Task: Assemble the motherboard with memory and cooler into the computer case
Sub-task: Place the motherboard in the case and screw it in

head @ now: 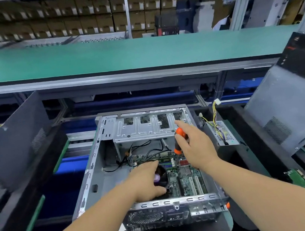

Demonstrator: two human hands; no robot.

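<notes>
Orange and black, the screwdriver [179, 141] stands nearly upright in the right hand [195, 144], whose fingers curl round its handle, tip down over the far part of the motherboard [186, 175]. The board lies flat inside the open computer case [95, 163], with the cooler [161, 175] mounted on it; the left hand [147, 181] rests over the cooler, fingers spread and loosely wrapped round its housing. The memory sits just beyond the cooler, partly hidden. The risk, as I judge it: the tip slips off a screw and gouges the board, or snags the black cables [149, 151] nearby; a loose screw could drop under the board. No brand or label reads clearly; the writing is too blurred.
</notes>
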